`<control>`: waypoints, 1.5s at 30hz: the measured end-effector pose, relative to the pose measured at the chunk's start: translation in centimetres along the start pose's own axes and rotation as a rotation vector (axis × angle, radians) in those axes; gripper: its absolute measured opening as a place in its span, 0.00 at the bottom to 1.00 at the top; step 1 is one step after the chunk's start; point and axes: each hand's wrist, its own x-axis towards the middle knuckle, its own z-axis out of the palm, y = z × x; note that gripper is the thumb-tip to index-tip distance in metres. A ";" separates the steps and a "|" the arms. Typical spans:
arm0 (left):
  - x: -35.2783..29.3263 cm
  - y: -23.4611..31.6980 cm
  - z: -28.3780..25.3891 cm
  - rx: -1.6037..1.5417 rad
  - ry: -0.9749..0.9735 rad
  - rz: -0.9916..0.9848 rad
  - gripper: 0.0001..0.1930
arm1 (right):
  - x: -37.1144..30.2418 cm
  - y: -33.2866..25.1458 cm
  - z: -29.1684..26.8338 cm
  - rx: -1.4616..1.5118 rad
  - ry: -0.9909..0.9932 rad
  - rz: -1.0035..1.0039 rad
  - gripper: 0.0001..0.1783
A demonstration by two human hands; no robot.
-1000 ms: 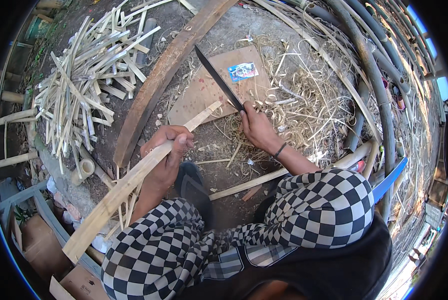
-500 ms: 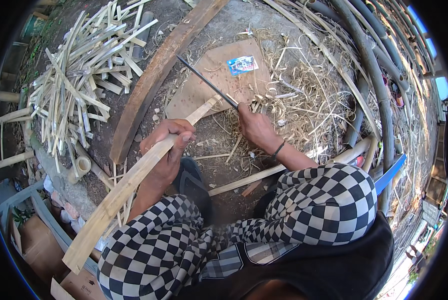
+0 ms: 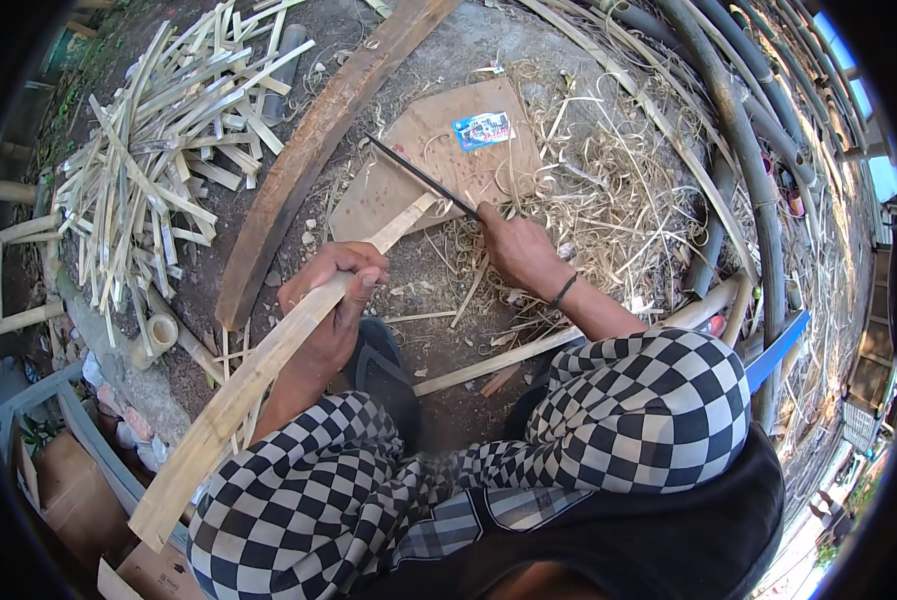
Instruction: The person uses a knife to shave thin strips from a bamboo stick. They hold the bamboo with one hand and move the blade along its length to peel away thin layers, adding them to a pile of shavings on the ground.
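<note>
Bamboo slat — left hand grips; right hand — dark blade.

knife swung down, blade tip onto bamboo strip

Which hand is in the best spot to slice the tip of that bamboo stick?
Probably the right hand: it grips the knife, whose blade already meets the tip of the bamboo strip. The left hand is wrapped around the strip, steadying it.
</note>
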 end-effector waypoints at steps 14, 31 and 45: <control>-0.2 -0.5 0.2 -0.054 0.034 -0.021 0.13 | -0.3 -0.1 -0.2 0.107 0.067 -0.080 0.10; 0.2 -0.3 0.4 0.006 0.019 -0.015 0.11 | 0.7 0.2 -0.1 -0.008 -0.008 0.007 0.08; 0.3 -0.1 0.5 -0.010 0.044 -0.033 0.13 | 0.8 0.3 -0.3 0.088 0.172 -0.190 0.09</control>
